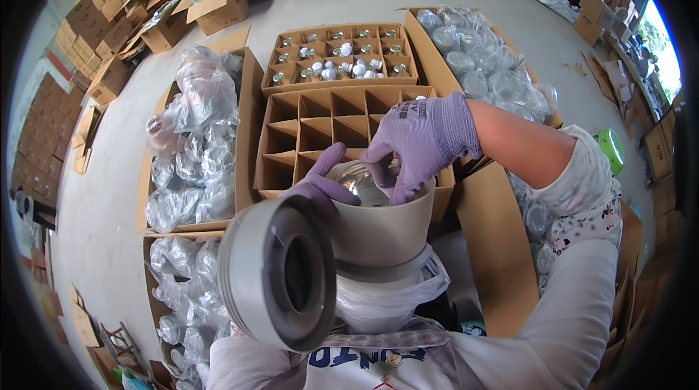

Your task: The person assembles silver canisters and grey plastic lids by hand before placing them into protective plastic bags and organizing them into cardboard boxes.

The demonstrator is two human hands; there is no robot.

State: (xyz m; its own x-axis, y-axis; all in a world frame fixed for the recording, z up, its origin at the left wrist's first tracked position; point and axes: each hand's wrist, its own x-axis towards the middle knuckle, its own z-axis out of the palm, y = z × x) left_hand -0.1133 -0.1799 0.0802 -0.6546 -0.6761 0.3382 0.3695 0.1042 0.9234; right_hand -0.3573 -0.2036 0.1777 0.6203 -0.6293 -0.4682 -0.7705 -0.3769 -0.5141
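A beige round container [382,233] stands upright close to my chest, with a shiny silvery glass piece [358,182] inside its mouth. My right hand [419,139], in a purple glove, reaches over from the right. Its fingers bend down into the mouth, closed by the silvery piece; what the tips hold is hidden. My left hand [326,180], gloved too, lies at the container's left rim with fingers against it. A grey round part [280,273] with ridged sides and a dark central hole tilts in front of the left wrist and hides most of it. Clear plastic wrap [386,303] bunches under the container.
Ahead is a cardboard box with dividers [280,135]; behind it, another box [271,84] holds glass pieces and white caps. Open boxes of plastic-wrapped items [193,164] stand left, with more wrapped items [488,70] right. A cardboard flap [495,244] sticks up near my right arm.
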